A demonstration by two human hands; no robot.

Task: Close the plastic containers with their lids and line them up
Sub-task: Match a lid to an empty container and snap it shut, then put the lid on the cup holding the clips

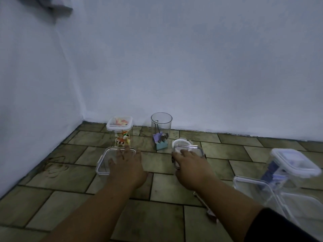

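Observation:
My left hand lies flat with spread fingers on a clear rectangular lid on the tiled floor. My right hand curls its fingers over a clear lidded container; a round white lid sits just behind it. A tall lidded container with colourful contents stands at the back left. An open round clear container holding binder clips stands beside it. At the right a tilted, lidded container leans over a large open clear tub.
White walls meet in a corner behind the containers. A small metal object lies on the tiled floor near my right forearm. A dark scuff marks the tiles at the left.

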